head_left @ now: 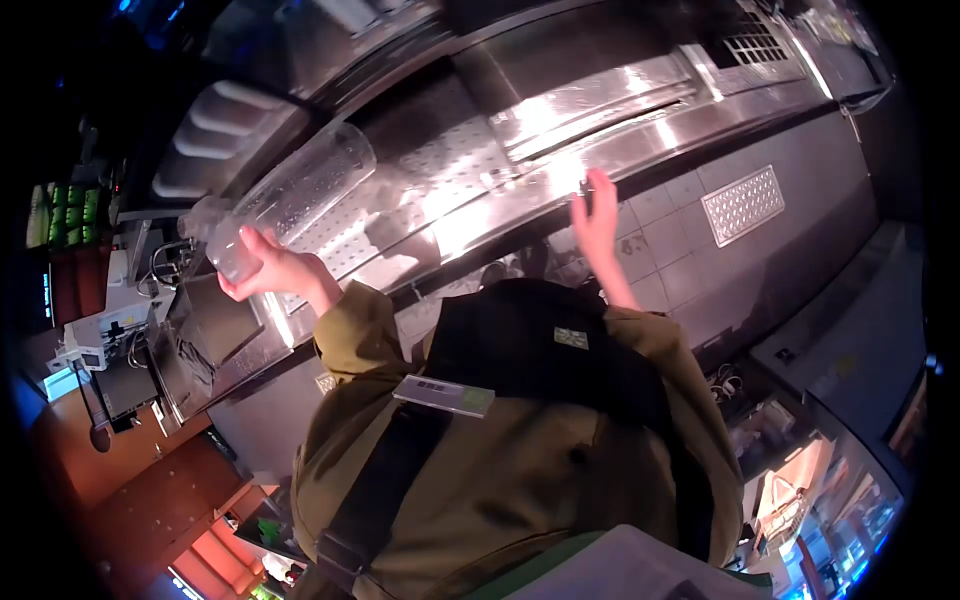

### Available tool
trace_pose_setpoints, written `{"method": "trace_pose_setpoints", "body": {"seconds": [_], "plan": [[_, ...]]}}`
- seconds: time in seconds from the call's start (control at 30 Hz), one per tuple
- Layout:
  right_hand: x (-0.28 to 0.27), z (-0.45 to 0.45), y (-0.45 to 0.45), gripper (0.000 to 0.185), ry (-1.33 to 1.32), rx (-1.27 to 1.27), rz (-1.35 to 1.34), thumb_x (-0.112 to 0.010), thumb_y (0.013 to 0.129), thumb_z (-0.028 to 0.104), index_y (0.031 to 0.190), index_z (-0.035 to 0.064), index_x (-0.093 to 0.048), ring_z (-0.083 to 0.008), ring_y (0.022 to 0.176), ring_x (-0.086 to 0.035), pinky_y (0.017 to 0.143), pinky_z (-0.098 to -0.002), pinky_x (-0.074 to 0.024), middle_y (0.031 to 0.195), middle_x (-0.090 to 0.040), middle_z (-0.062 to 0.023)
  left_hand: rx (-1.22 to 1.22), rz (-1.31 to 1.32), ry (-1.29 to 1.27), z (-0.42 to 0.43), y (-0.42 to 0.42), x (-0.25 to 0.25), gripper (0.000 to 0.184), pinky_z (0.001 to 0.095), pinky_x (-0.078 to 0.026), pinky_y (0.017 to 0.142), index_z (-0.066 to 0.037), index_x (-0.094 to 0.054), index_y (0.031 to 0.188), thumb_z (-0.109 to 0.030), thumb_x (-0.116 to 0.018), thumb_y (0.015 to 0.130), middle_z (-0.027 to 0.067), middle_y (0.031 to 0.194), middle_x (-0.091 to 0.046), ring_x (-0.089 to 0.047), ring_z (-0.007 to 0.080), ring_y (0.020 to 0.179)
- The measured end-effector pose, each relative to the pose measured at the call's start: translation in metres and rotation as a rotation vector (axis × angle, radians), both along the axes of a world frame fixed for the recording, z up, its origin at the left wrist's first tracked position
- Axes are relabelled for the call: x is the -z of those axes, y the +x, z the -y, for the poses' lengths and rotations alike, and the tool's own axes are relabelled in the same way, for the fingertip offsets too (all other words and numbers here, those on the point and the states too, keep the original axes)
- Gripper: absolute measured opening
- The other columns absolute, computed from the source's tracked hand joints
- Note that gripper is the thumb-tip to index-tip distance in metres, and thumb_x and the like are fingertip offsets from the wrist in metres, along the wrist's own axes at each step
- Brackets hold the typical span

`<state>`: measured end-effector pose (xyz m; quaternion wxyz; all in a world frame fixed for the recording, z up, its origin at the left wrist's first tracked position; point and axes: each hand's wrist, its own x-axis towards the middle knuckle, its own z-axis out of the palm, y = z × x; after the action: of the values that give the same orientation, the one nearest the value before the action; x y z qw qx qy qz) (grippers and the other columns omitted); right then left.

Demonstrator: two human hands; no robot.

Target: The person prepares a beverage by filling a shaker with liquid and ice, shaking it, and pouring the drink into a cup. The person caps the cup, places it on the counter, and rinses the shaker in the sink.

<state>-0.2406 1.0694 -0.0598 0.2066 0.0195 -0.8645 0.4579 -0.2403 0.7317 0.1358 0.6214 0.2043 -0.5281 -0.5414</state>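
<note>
1. Floor, right: grey tiles (pixel 715 285), with a pale, rectangular, studded plate (pixel 743 205) lying among them.
2. Far right: a dark grille (pixel 757 48) with a grid of openings.
3. Far left: pale, round-ended forms (pixel 215 135) side by side; identity unclear.
4. Left: a white machine (pixel 92 342), dark cables (pixel 165 268) near it.
5. Left edge: bright green items (pixel 73 214) in rows.
6. Near right: tangled white cable (pixel 727 384).

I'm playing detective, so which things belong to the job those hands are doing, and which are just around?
Probably for the job:
- clear container, gripped by the left hand
- perforated metal surface, maybe for draining

Probably just around:
- metal floor grate
- rectangular tag on the person's front
- white device off to the left
</note>
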Motion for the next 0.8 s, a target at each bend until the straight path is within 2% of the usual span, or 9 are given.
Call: {"method": "trace_pose_setpoints", "body": {"seconds": [0.17, 0.27, 0.33, 0.43, 0.5, 0.6, 0.63, 0.73, 0.8], "plan": [[-0.069, -0.086, 0.008, 0.069, -0.285, -0.253, 0.183, -0.066, 0.076, 0.029, 0.129, -0.0016, -0.035, -0.0339, 0.123, -0.036, 0.103, -0.0379, -0.0277, 0.130, -0.038, -0.0212, 0.657, 0.082, 0.690, -0.175, -0.025, 0.034, 0.057, 0.0425, -0.045, 0.079, -0.011, -0.026, 0.121, -0.031, -0.063, 0.082, 0.0112, 0.111, -0.044, -0.050, 0.0226, 0.095], [-0.103, -0.147, 0.006, 0.118, -0.534, -0.326, 0.224, -0.078, 0.064, 0.030, 0.139, 0.0033, 0.008, -0.0314, 0.135, -0.013, 0.108, -0.0386, -0.0162, 0.143, -0.016, -0.0236, 1.359, 0.234, 0.912, -0.302, -0.045, 0.062, 0.060, 0.0413, -0.043, 0.088, -0.007, -0.025, 0.129, -0.040, -0.052, 0.086, 0.0164, 0.118, -0.045, -0.049, 0.0259, 0.103], [-0.111, -0.191, 0.004, 0.122, -0.776, -0.248, 0.123, -0.081, 0.061, 0.026, 0.140, 0.0072, 0.010, -0.0311, 0.133, -0.015, 0.108, -0.0406, -0.0187, 0.143, -0.014, -0.0206, 1.811, 0.322, 0.933, -0.394, -0.049, 0.054, 0.059, 0.0405, -0.041, 0.090, -0.005, -0.033, 0.128, -0.050, -0.040, 0.089, 0.0130, 0.121, -0.047, -0.049, 0.0217, 0.106], [-0.130, -0.260, -0.014, 0.118, -0.887, -0.069, -0.103, -0.081, 0.060, 0.018, 0.140, 0.0102, 0.006, -0.0291, 0.129, -0.023, 0.106, -0.0421, -0.0235, 0.140, -0.018, -0.0157, 1.970, 0.660, 0.798, -0.479, -0.079, 0.086, 0.057, 0.0419, -0.044, 0.086, -0.006, -0.030, 0.130, -0.042, -0.047, 0.089, 0.0148, 0.119, -0.048, -0.053, 0.0255, 0.102], [-0.138, -0.302, -0.021, 0.115, -0.747, 0.105, -0.154, -0.081, 0.060, 0.018, 0.139, 0.0080, 0.002, -0.0288, 0.126, -0.029, 0.104, -0.0418, -0.0281, 0.136, -0.023, -0.0167, 2.103, 0.866, 1.306, -0.520, -0.101, 0.097, 0.060, 0.0424, -0.045, 0.085, -0.006, -0.025, 0.131, -0.037, -0.053, 0.088, 0.0157, 0.118, -0.049, -0.054, 0.0273, 0.101], [-0.134, -0.373, -0.050, 0.114, -0.542, 0.229, -0.216, -0.082, 0.059, 0.021, 0.138, 0.0048, -0.001, -0.0287, 0.122, -0.036, 0.100, -0.0412, -0.0318, 0.132, -0.030, -0.0185, 1.585, 0.712, 0.088, -0.584, -0.134, 0.085, 0.071, 0.0421, -0.032, 0.101, -0.006, -0.012, 0.138, -0.029, -0.056, 0.087, 0.0170, 0.135, -0.030, -0.034, 0.0317, 0.124], [-0.127, -0.390, -0.065, 0.115, -0.572, 0.199, -0.228, -0.082, 0.058, 0.022, 0.138, 0.0040, -0.002, -0.0289, 0.121, -0.037, 0.100, -0.0410, -0.0322, 0.131, -0.031, -0.0192, 1.724, 0.581, 0.080, -0.597, -0.151, 0.060, 0.075, 0.0420, -0.024, 0.105, -0.007, -0.007, 0.140, -0.024, -0.056, 0.086, 0.0175, 0.141, -0.017, -0.022, 0.0322, 0.130], [-0.119, -0.437, -0.118, 0.114, -0.438, 0.105, -0.157, -0.081, 0.058, 0.020, 0.137, 0.0007, -0.001, -0.0294, 0.123, -0.036, 0.103, -0.0402, -0.0278, 0.130, -0.035, -0.0215, 1.753, 0.165, -0.352, -0.655, -0.198, 0.019, 0.101, 0.0428, -0.029, 0.102, -0.010, -0.007, 0.140, -0.024, -0.075, 0.067, 0.0200, 0.136, -0.026, -0.031, 0.0294, 0.126], [-0.121, -0.469, -0.158, 0.116, -0.148, 0.192, -0.062, -0.082, 0.056, 0.021, 0.138, 0.0006, -0.002, -0.0321, 0.125, -0.034, 0.105, -0.0402, -0.0269, 0.133, -0.033, -0.0242, 1.577, 0.249, -0.579, -0.691, -0.244, 0.024, 0.104, 0.0426, -0.032, 0.101, -0.007, -0.016, 0.138, -0.024, -0.080, 0.058, 0.0192, 0.131, -0.034, -0.036, 0.0298, 0.123]]}}
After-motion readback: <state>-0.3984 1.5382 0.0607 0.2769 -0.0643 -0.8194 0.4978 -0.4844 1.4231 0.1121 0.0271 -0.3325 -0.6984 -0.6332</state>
